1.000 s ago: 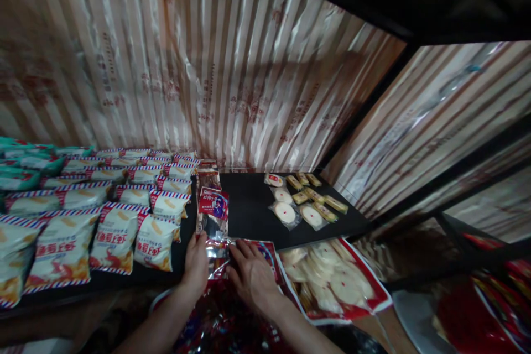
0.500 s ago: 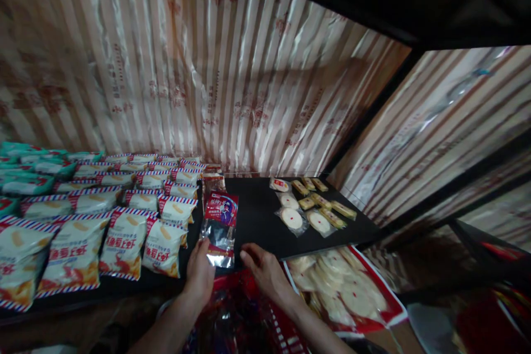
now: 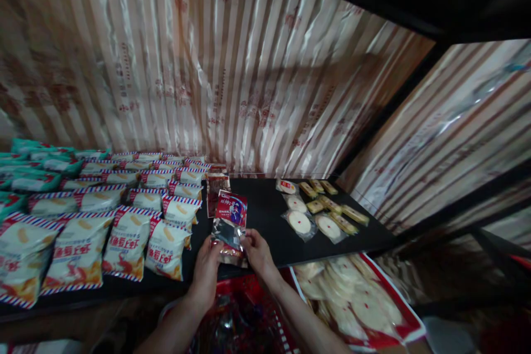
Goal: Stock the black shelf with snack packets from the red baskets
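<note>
Both my hands hold one small snack packet [image 3: 229, 224] with a red top and a clear lower part, just above the front of a black shelf [image 3: 265, 215]. My left hand [image 3: 206, 271] grips its lower left edge and my right hand [image 3: 257, 251] pinches its lower right edge. A similar packet [image 3: 216, 183] lies on the shelf just behind it. Rows of white snack bags with red and blue striped edges [image 3: 124, 240] lie close on the left.
Small round cakes and yellow bars in clear wrappers [image 3: 319, 213] lie on the shelf's right part. A red basket of packets [image 3: 240, 321] sits below my arms. A big red-edged pack of round cakes [image 3: 357, 301] lies lower right. Green bags [image 3: 29, 163] fill the far left. Striped foil backs the shelf.
My hands have risen from the basket to the shelf with the packet. My right hand came off the basket's contents and took the packet's right edge.
</note>
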A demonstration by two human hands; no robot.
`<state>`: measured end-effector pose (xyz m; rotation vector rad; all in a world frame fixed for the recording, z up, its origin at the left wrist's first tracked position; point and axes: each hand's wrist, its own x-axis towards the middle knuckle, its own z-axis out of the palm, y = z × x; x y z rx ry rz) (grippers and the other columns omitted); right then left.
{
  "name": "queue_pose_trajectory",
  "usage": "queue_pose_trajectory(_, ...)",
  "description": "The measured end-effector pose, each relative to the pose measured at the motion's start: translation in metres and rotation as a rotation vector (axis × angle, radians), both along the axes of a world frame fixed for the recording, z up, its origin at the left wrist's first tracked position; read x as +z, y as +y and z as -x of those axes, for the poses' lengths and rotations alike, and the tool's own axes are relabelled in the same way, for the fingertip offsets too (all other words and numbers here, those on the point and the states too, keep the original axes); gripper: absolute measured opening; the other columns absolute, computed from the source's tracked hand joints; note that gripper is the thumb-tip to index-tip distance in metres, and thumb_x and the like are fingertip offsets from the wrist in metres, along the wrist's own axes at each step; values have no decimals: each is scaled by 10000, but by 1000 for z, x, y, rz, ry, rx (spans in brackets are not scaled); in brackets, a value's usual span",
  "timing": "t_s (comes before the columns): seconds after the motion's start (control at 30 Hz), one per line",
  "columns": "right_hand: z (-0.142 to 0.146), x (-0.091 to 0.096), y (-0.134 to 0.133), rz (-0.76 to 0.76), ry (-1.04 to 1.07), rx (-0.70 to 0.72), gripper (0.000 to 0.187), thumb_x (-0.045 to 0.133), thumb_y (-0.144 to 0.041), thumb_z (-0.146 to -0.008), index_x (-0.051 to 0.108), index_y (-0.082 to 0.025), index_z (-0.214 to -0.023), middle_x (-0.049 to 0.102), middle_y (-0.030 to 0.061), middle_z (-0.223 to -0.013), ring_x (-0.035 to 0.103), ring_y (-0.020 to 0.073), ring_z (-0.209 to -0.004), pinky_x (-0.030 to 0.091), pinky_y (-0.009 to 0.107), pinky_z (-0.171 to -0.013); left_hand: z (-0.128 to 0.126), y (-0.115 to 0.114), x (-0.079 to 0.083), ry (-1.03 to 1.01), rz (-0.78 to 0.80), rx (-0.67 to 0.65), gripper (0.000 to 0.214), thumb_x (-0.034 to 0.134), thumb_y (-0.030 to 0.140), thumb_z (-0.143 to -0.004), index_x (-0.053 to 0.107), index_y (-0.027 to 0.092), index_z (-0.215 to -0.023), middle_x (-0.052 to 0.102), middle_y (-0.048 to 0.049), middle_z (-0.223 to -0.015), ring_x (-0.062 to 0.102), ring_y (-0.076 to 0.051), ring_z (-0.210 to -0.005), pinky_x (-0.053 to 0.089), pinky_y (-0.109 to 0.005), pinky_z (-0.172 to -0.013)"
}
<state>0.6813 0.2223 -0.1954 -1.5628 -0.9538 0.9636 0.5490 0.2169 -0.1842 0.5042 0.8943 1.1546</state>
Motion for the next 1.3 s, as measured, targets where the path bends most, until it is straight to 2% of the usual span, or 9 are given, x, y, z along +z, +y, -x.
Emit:
queue_pose_trajectory(0.17,-20,5,16,-11,-40,-81,142,546,-331,-618,487,-207,-654,426,-83,-475,402,96,-443,338,218,-464,-5,3,-7,109,-28,65,566,671,216,-631,502,142,-1165,678,-111,-1030,652,-194,-914,493,-308,-824)
queue_pose_trajectory(0.33,-24,12,28,-2,-89,-36,112,537,-297,-657,509,-191,-679,455,-77,-497,416,83,-445,349,202,-451,-9,4,-8,190,-93,19,399,657,224,-643,600,144,-1029,695,-99,-956,671,-198,-833,512,-323,-815)
queue_pose_trajectory(0.5,-13,11,44,122,-151,39,94,532,-277,-720,527,-188,-752,534,-55,-542,466,84,-432,356,187,-420,-5,8,-18,384,-146,96,361,579,194,-668,621,145,-1024,656,-112,-1026,668,-179,-757,528,-313,-753)
queue_pose_trajectory(0.73,-10,2,54,126,-445,52,89,540,-225,-751,592,-196,-818,628,-28,-621,560,104,-521,402,193,-495,-1,7,-32,599,-333,134,340,497,189,-666,634,174,-976,557,-101,-1060,627,-165,-758,549,-321,-689)
queue_pose_trajectory(0.9,-12,0,52,106,-503,58,168,515,-227,-780,598,-216,-926,632,-36,-622,582,118,-531,416,206,-521,-1,-2,-25,878,-403,130,340,474,137,-680,641,184,-972,489,-112,-1165,604,-143,-748,525,-360,-806)
queue_pose_trajectory(0.97,-13,-1,52,104,-536,73,193,505,-228,-789,594,-216,-959,637,-33,-636,594,125,-555,425,212,-542,-1,-7,-18,1021,-472,139,373,464,112,-692,636,200,-1011,466,-109,-1226,605,-171,-841,503,-390,-862)
queue_pose_trajectory(1.07,-14,-1,53,99,-593,99,258,502,-218,-791,570,-198,-1038,649,-19,-688,609,135,-610,439,220,-590,0,-10,-11,1195,-679,83,422,449,76,-707,638,229,-1052,520,-84,-1239,534,-237,-1086,449,-432,-954)
queue_pose_trajectory(1.17,-13,2,51,87,-656,127,317,504,-216,-794,551,-189,-1107,658,-1,-755,619,141,-664,447,224,-629,0,-7,-13,1324,-860,5,441,446,70,-724,631,211,-1099,562,-81,-1264,412,-274,-1251,378,-478,-1028)
queue_pose_trajectory(1.3,-10,6,49,66,-751,163,339,506,-204,-801,568,-185,-1134,667,32,-853,629,151,-765,456,225,-701,-2,-2,-20,1478,-926,-51,452,461,103,-738,595,147,-1167,497,-122,-1350,366,-298,-1303,345,-505,-1048)
